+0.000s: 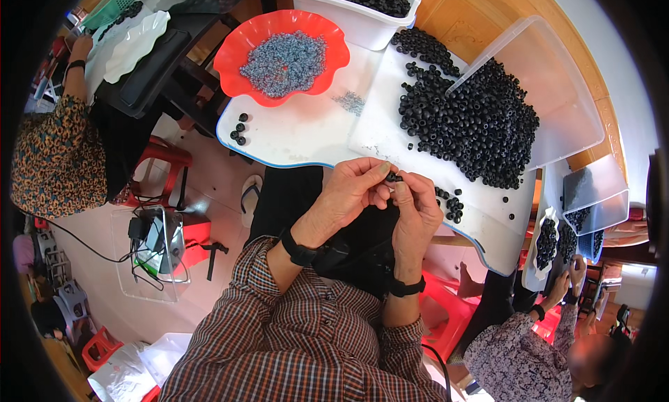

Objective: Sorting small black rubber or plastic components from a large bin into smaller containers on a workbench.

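My left hand (355, 186) and right hand (416, 205) meet above my lap at the edge of the white plastic tray (376, 130), fingertips pinched on a small black ring-shaped bead (392, 177). It is dark and mostly hidden; I cannot tell which way its axis points. A heap of black ring beads (474, 123) lies just beyond.

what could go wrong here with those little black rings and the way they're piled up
The small black ring pinched between the left hand and right hand sits above the lap, so it might drop to the floor. The pile of black rings spreads near the white tray's edge; strays could roll off.
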`<action>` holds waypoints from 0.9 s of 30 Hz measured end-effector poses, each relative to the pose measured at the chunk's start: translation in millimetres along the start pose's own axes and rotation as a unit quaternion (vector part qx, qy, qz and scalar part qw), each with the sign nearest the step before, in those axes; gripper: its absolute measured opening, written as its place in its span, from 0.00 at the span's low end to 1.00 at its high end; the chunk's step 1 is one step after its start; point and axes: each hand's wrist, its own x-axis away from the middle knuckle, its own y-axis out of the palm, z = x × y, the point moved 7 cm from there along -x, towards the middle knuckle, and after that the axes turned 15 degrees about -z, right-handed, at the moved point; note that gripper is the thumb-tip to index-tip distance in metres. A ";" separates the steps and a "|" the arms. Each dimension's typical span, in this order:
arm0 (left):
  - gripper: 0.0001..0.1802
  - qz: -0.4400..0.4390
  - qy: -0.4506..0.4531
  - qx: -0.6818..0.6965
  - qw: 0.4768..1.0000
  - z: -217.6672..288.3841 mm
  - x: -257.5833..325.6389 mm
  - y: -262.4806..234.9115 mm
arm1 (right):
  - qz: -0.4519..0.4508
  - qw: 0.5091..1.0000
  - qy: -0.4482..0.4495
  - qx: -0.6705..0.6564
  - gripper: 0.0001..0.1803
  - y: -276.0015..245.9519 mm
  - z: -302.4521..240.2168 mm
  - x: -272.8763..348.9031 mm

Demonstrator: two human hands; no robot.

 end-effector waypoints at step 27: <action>0.12 0.034 0.017 -0.125 0.991 8.0 3.7 4.8 | 0.012 0.991 -0.017 0.129 0.06 2.3 -4.4 -0.6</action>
